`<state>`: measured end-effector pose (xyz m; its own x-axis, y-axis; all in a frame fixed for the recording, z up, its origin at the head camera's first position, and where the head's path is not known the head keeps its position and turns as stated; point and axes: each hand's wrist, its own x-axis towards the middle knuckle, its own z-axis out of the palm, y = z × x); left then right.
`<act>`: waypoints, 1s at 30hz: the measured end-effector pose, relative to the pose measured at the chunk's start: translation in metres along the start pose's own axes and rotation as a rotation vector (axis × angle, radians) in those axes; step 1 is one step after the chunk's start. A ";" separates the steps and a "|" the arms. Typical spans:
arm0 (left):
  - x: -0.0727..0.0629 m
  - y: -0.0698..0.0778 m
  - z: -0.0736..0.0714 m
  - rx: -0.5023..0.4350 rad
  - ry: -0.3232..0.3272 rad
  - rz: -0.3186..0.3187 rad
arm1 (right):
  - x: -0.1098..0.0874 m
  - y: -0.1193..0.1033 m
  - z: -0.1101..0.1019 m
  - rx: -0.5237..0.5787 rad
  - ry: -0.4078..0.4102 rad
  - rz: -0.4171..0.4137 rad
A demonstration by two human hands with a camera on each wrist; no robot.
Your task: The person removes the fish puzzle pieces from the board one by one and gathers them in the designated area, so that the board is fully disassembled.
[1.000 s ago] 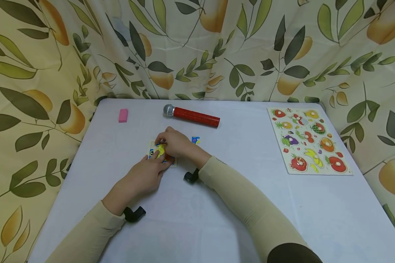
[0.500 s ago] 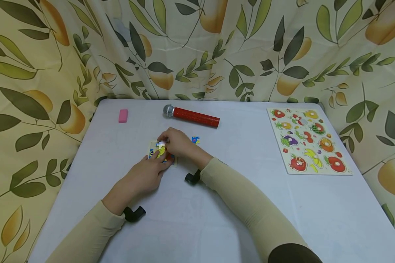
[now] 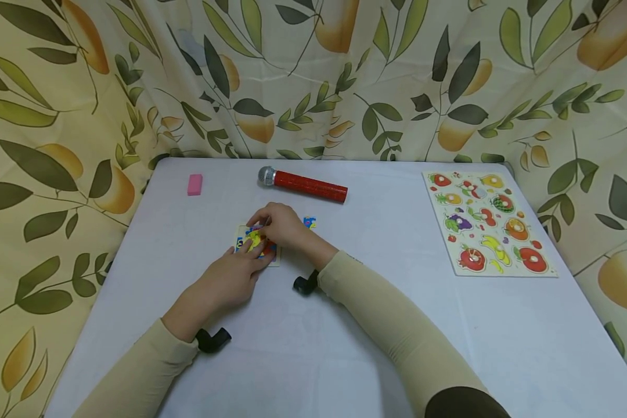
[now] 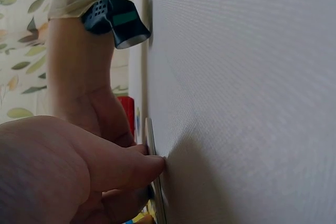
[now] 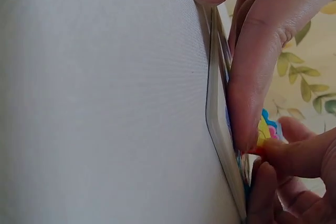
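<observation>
A small jigsaw puzzle board point(image 3: 277, 261) with a pale frame and a bright yellow, blue and red picture lies left of the table's middle. My left hand point(image 3: 226, 280) rests on its near side, straight fingers pressing the picture and thumb at the board's edge. At the board's far side, my right hand point(image 3: 284, 227) pinches a puzzle piece point(image 5: 264, 125), yellow, blue and pink in the right wrist view, tilted above the board. Fingers hide much of the picture. A loose blue puzzle piece point(image 3: 310, 222) lies just beyond my right wrist.
A red microphone point(image 3: 310, 186) with a silver head lies behind the hands. The pink block point(image 3: 195, 184) sits at the back left. On the right lies a fruit puzzle board point(image 3: 493, 226). A patterned curtain point(image 3: 313, 75) hangs behind the white table.
The pinched piece was turned in my right fingers: a pale face showed half a second ago, coloured print now. My left hand has stayed in place on the board.
</observation>
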<state>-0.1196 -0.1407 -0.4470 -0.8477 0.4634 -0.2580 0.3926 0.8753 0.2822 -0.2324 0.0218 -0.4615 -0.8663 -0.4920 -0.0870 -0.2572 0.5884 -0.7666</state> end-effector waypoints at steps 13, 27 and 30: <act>0.002 -0.001 0.003 -0.027 -0.006 -0.029 | -0.011 0.006 -0.035 0.232 0.004 0.115; -0.001 0.002 0.002 -0.019 -0.006 -0.030 | -0.054 0.052 -0.112 0.193 0.022 0.274; -0.001 0.001 0.002 -0.018 0.001 -0.024 | -0.060 0.064 -0.121 0.159 0.027 0.299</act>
<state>-0.1177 -0.1399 -0.4484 -0.8572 0.4424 -0.2636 0.3661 0.8835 0.2922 -0.2487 0.1664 -0.4281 -0.9049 -0.2943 -0.3074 0.0778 0.5956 -0.7995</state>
